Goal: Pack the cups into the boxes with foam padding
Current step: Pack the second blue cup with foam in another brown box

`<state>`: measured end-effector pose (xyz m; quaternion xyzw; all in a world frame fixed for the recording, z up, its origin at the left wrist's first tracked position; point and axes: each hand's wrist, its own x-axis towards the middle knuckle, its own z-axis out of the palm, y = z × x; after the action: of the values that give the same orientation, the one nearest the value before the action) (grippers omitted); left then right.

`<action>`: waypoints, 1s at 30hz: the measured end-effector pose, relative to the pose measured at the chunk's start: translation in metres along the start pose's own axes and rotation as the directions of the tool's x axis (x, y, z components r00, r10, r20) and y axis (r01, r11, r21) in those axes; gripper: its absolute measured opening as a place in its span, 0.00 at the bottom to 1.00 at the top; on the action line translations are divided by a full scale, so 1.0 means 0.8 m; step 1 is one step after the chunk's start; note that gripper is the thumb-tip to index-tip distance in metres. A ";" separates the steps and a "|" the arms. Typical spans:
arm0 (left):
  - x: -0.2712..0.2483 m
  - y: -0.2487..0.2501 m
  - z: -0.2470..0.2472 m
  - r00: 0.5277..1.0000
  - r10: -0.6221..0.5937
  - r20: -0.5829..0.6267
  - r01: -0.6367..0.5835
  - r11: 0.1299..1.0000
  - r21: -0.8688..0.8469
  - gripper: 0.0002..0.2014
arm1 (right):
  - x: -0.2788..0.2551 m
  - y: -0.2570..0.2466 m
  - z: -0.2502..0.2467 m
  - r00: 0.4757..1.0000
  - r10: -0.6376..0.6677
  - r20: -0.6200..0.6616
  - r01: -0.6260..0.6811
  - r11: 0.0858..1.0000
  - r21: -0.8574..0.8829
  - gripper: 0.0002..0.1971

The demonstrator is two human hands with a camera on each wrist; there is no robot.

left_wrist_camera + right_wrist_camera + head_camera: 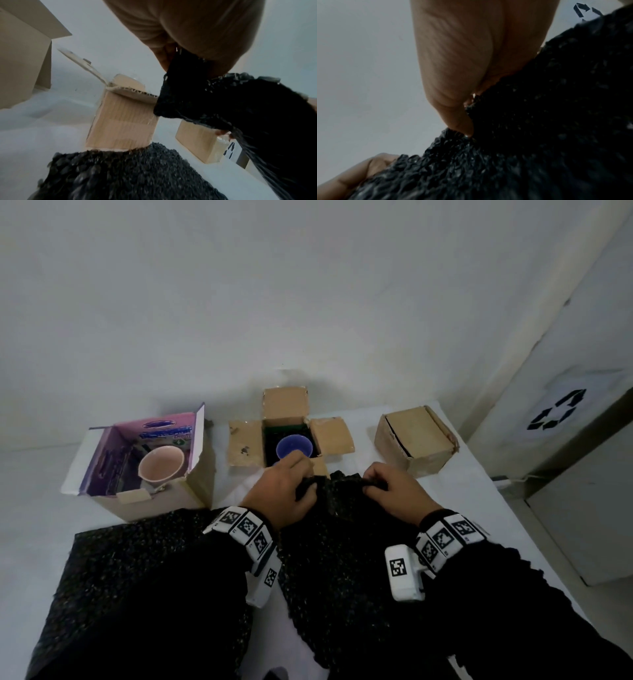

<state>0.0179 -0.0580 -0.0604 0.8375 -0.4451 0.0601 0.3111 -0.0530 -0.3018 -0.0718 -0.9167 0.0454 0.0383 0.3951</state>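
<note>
A black speckled foam sheet (342,508) is lifted at its far edge in front of me. My left hand (301,477) pinches that edge on the left, and my right hand (373,482) pinches it on the right. Just beyond them an open brown box (246,446) holds a blue cup (294,447) on dark padding. To the left, a pink cup (161,465) sits in an open purple-lined box (102,460). In the left wrist view the foam sheet (240,108) hangs from my fingers. In the right wrist view my thumb presses into the foam sheet (539,108).
A closed brown box (416,436) stands at the right of the white table (34,525). More black foam (137,570) lies flat near me on the left. A white bin with a recycling symbol (556,410) stands off the table's right edge.
</note>
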 end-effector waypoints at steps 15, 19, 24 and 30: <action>0.016 -0.014 -0.057 0.997 -0.003 -0.083 0.016 0.989 0.147 0.14 | 0.046 -0.079 -0.002 0.975 -0.124 0.184 0.157 0.971 -0.179 0.14; 0.011 -0.037 -0.062 0.997 -0.066 -0.038 0.073 0.967 0.244 0.14 | 0.069 -0.076 0.001 0.983 -0.099 0.154 0.127 0.975 -0.181 0.03; 0.013 -0.068 -0.054 0.989 -0.142 -0.035 0.147 0.970 0.194 0.17 | 0.094 -0.085 0.008 0.966 -0.104 0.236 0.119 0.992 -0.051 0.05; 0.023 -0.093 -0.049 0.980 -0.176 -0.091 0.189 0.968 0.164 0.15 | 0.128 -0.090 0.018 0.992 -0.089 0.089 0.085 0.995 0.052 0.17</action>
<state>0.0938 -0.0178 -0.0566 0.8959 -0.3470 0.1009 0.2585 0.0567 -0.2476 -0.0403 -0.9053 -0.0118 0.0619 0.4202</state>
